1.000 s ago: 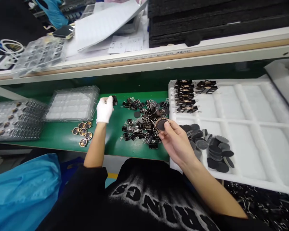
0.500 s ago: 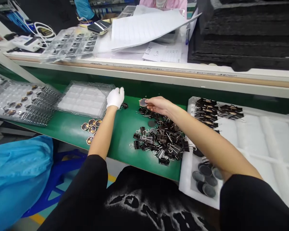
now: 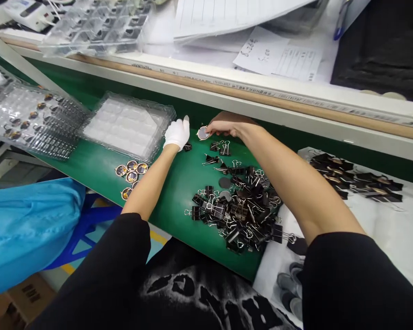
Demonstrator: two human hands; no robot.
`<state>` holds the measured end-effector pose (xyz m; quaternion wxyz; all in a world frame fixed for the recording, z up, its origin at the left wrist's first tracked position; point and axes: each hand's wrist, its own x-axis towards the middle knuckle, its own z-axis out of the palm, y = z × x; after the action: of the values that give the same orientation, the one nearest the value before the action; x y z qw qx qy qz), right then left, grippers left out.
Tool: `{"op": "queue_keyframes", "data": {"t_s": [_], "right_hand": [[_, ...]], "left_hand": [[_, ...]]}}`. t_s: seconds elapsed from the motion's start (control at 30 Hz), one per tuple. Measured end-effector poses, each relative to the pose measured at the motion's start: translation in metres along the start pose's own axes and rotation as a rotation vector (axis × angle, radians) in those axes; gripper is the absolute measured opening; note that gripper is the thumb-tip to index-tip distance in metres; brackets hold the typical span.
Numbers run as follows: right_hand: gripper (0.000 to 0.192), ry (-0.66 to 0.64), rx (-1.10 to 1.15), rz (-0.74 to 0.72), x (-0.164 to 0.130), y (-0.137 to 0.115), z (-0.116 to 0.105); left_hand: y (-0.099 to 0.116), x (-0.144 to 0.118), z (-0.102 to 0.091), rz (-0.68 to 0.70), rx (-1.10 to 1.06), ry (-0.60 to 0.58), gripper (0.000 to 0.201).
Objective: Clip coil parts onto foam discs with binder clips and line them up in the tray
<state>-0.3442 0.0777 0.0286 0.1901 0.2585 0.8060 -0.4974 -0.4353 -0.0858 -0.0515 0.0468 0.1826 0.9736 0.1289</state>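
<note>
Clearly, the right grip (image 3: 224,123) pinches a gold-rimmed disc (image 3: 202,134); I can't tell whether the left grip (image 3: 177,134) holds the clip (image 3: 187,147).

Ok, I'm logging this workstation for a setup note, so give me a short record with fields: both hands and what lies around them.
Left hand: white-gloved, beside a black binder clip; whether it grips the clip is hidden
Right hand: bare, holding a round gold-rimmed piece, grey face showing
Surface: green bench top
Between the forearms: loose pile of binder clips
Beside left forearm: similar round pieces, some partly hidden
Far left: stacked clear trays
Far right: white tray with clips and dark discs
</note>
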Motion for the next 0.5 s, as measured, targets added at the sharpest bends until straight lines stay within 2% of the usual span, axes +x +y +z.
{"op": "queue_keyframes", "data": {"t_s": [0.1,0.23,0.43,0.5], "right_hand": [[0.028,-0.001,-0.034,-0.035,0.013,0.001,0.010],[0.027,-0.040,-0.075,-0.053,0.027,0.004,0.023],[0.021,-0.038,-0.195,-0.057,0.033,0.007,0.032],[0.017,-0.028,-0.188,-0.046,0.032,0.009,0.033]], "left_hand": [[-0.006,-0.002,0.004,0.092,0.069,-0.020,0.055],[-0.018,-0.006,0.014,0.227,0.105,0.042,0.060],[-0.030,0.003,0.029,0.143,-0.198,0.167,0.053],[-0.033,0.007,0.033,0.145,-0.290,0.130,0.050]]}}
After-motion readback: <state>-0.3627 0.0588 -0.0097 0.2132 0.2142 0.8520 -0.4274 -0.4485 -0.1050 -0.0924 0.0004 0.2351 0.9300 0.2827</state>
